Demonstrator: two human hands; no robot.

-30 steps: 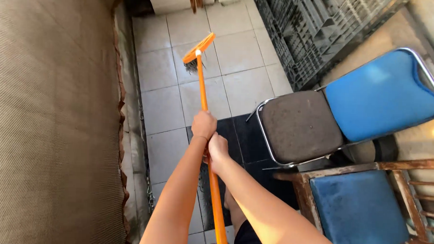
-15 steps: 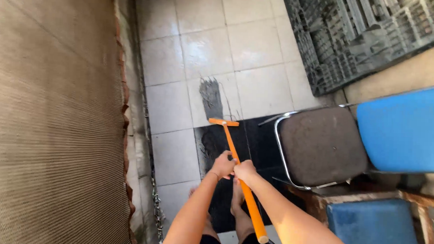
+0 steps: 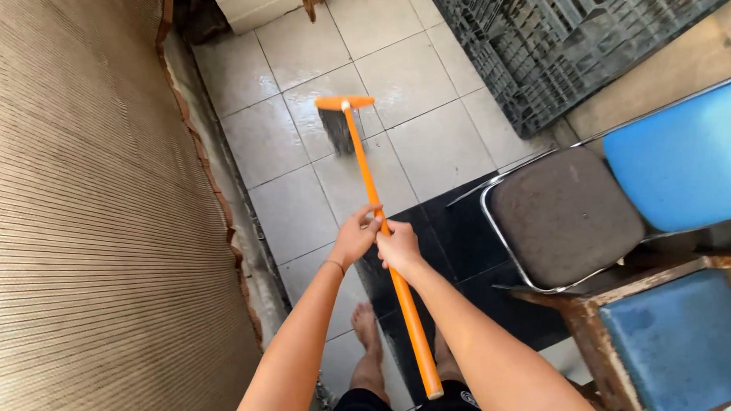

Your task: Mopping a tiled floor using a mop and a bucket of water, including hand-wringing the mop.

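Seen from above, a person stands barefoot on a tiled floor (image 3: 402, 77), holding an orange broom (image 3: 379, 222) with both hands. Half a second ago the broom head sat close in, at the edge of the dark tiles near the feet; now it reaches further out onto the pale tiles, bristles down on the wet-looking surface, so a forward push seems to be under way in the sweeping. The left hand (image 3: 355, 237) and right hand (image 3: 398, 249) sit side by side at the middle of the handle, fingers clenched around it. The broom's long axis runs from the handle end near the person's waist, at lower centre, up and slightly left to the orange head (image 3: 344, 103), which points away from the body. A woven tan mat (image 3: 82, 212) fills the left side. To the right stand a metal-framed chair with a grey seat (image 3: 563, 216) and blue back, a wooden chair with a blue cushion (image 3: 681, 342), and dark plastic crates (image 3: 549, 42).
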